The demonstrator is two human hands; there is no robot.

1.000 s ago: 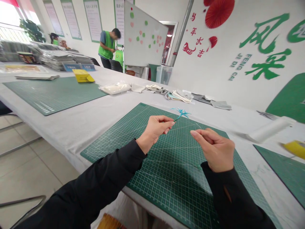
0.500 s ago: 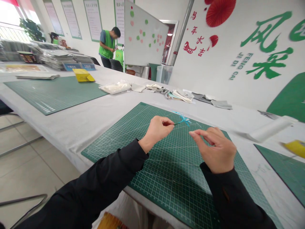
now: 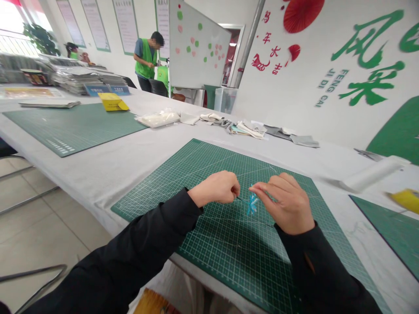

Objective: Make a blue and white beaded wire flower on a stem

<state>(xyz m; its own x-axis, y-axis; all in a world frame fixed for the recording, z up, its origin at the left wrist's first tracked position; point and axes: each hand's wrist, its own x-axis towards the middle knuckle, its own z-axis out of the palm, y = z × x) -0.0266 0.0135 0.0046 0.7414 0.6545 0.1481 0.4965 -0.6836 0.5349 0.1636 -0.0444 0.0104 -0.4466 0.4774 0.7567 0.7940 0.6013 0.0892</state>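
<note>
A small blue flower-like piece (image 3: pixel 252 204) on a thin dark stem is over the green cutting mat (image 3: pixel 209 162), between my two hands. My left hand (image 3: pixel 218 188) is closed on the stem, with the blue strands pointing right and down. Just above the strands, my right hand (image 3: pixel 285 201) has its thumb and index finger pinched together. Whatever lies between those fingertips is too small to make out.
Left on the white table is another green mat (image 3: pixel 75 126) with a yellow box (image 3: pixel 113 102). Beyond my mat lie a plastic bag (image 3: pixel 159 118) and folded cloths (image 3: pixel 248 129). A white roll (image 3: pixel 373 174) lies right. A person in a green vest (image 3: pixel 145 61) stands behind.
My left hand has turned over and lowered, bringing the blue piece down and toward me. My right hand has moved left, close to the strands, its fingertips still together.
</note>
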